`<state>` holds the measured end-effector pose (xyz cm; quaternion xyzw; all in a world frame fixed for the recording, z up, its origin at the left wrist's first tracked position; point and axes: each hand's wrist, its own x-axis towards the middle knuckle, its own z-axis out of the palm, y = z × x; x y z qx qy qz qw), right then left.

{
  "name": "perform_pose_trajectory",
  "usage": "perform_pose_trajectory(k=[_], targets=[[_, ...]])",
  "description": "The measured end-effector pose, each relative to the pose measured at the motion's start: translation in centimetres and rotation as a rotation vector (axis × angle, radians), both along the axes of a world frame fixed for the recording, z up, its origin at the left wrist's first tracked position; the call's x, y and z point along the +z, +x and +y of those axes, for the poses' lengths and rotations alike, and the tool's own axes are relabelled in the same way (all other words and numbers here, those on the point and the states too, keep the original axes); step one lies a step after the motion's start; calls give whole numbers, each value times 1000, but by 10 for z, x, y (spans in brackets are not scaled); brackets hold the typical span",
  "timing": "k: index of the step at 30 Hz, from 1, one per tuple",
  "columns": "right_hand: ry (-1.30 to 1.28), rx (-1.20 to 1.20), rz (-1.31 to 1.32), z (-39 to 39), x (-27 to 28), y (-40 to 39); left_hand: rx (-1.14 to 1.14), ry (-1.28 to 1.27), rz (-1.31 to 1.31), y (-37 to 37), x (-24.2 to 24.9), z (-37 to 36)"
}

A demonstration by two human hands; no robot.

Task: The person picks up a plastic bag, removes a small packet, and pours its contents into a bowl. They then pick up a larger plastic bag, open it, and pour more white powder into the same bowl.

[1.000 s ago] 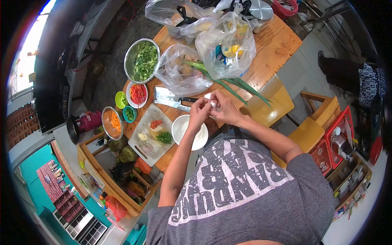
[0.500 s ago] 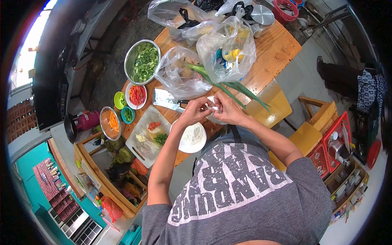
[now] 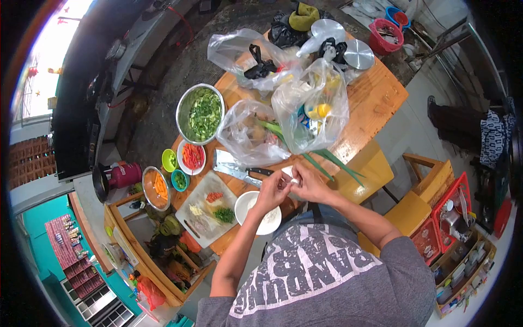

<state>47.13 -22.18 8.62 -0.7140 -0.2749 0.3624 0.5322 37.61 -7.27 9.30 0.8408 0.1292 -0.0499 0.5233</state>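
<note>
My left hand (image 3: 273, 192) and my right hand (image 3: 309, 185) meet at the table's front edge, fingers pinched together. Between them is a small white thing (image 3: 295, 181), too small to make out; it seems gripped by both hands. Below my left wrist stands a white bowl (image 3: 240, 207) with white powder (image 3: 269, 219) in it, partly covered by my forearm. Just beyond my hands lie a cleaver (image 3: 230, 164) and a dark knife handle (image 3: 260, 171). Long green spring onions (image 3: 340, 168) stretch out past my right hand from under the plastic bags.
A cutting board (image 3: 199, 235) bears chopped red, green and pale heaps. Around it are a steel bowl (image 3: 180, 126) of chopped greens, a bowl of red slices (image 3: 193, 157), small cups and a bowl of orange pieces (image 3: 160, 186). Filled plastic bags (image 3: 250, 133) crowd the table's middle; yellow stools (image 3: 370, 169) stand right.
The view has tilted, so the table and its things sit lower in the picture. My hands stay together with fingers pinched on the small white thing.
</note>
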Motion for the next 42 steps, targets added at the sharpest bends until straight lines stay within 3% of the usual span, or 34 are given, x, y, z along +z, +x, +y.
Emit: perform_pose_trajectory(k=[8, 12, 15, 18, 21, 24, 28, 32, 34, 39, 42], targets=[[5, -88, -147, -4, -4, -5, 37, -131, 151, 9, 11, -5], [140, -56, -397, -4, -11, -1, -45, -61, 76, 17, 12, -2], [112, -25, -376, -8, -3, -4, -133, -77, 106, 15, 19, 8], [-40, 28, 80, -9, 11, 9, -74, -95, 138, 15, 21, 4], [29, 56, 250, -12, 11, 13, 27, -21, 24, 5, 9, -7], [42, -45, 230, -15, -5, 13, 113, -117, 89, 2, 2, -12], [33, 65, -37, -14, 2, 13, 183, -204, 87, -4, -2, -14], [38, -17, -217, 0, -11, 6, 116, -40, 95, -2, -11, -11], [5, -104, -206, 5, -20, 1, 184, -93, -16, 0, -25, -12], [-32, -140, -257, 6, -22, 1, 218, -254, 11, 6, -48, -8], [-2, -161, 5, 1, -34, 10, 296, -257, 54, 16, -72, -7]])
